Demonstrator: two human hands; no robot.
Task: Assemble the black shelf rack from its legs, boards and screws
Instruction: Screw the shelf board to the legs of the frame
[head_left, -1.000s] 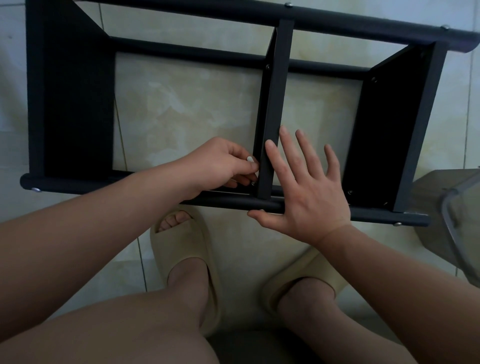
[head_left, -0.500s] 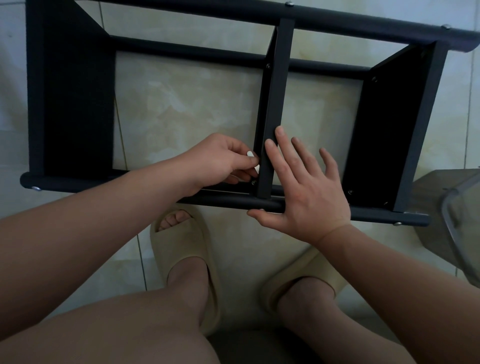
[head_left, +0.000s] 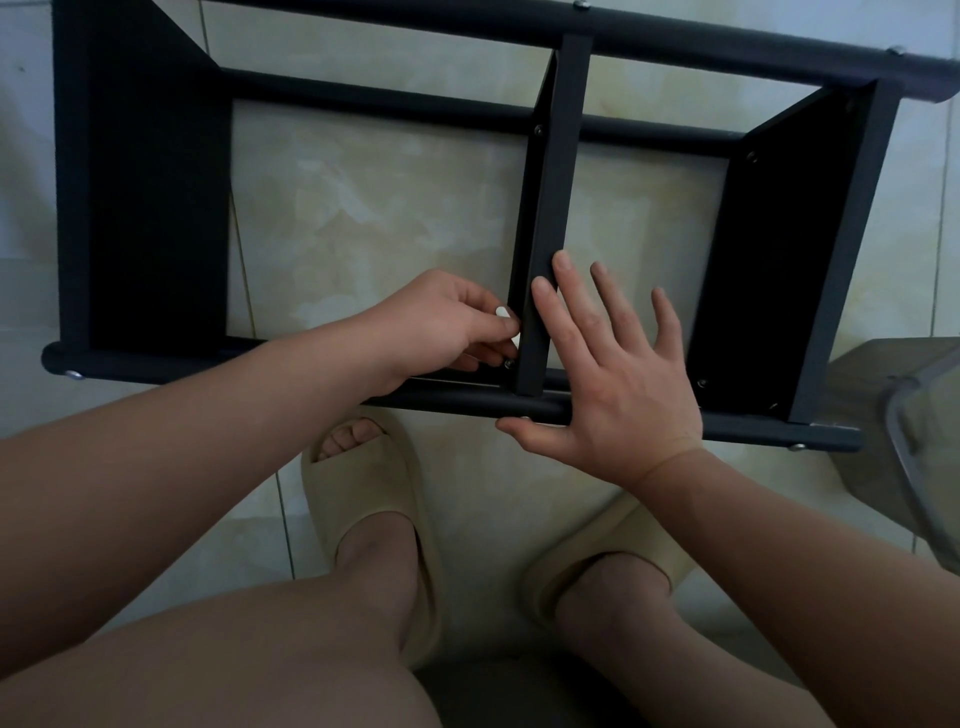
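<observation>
Your black shelf rack (head_left: 727, 49) lies on its side on the tiled floor (head_left: 389, 208). Its long legs run left to right, and three boards stand on edge between them. The near leg (head_left: 156, 366) runs just beyond your toes. The left board (head_left: 140, 208) and the right board (head_left: 789, 249) sit toward its two ends, and the middle board (head_left: 553, 197) meets it about midway. A screw (head_left: 509, 364) shows on the middle board's left face, close to where that board joins the near leg. Other screw heads (head_left: 72, 373) show along the legs and on the boards.

Your left hand (head_left: 447, 322) is at that joint. Its fingers are curled, and thumb and forefinger are pinched together against the middle board's left face, just above the screw. I cannot tell whether anything sits between them. Your right hand (head_left: 618, 384) is open, with its fingers straight and spread. Its first two fingertips (head_left: 540, 288) rest on the middle board's upward edge, the palm lies over the near leg, and the thumb lies along that leg's near side.

Nearer you on the floor, your feet are in pale slippers. The left slipper (head_left: 374, 499) is just beside the near leg, and the right slipper (head_left: 623, 540) is partly hidden under your right forearm. At the right edge of the floor, a clear container (head_left: 924, 452) shows over a grey-brown surface (head_left: 852, 384), just beside the rack's right end.
</observation>
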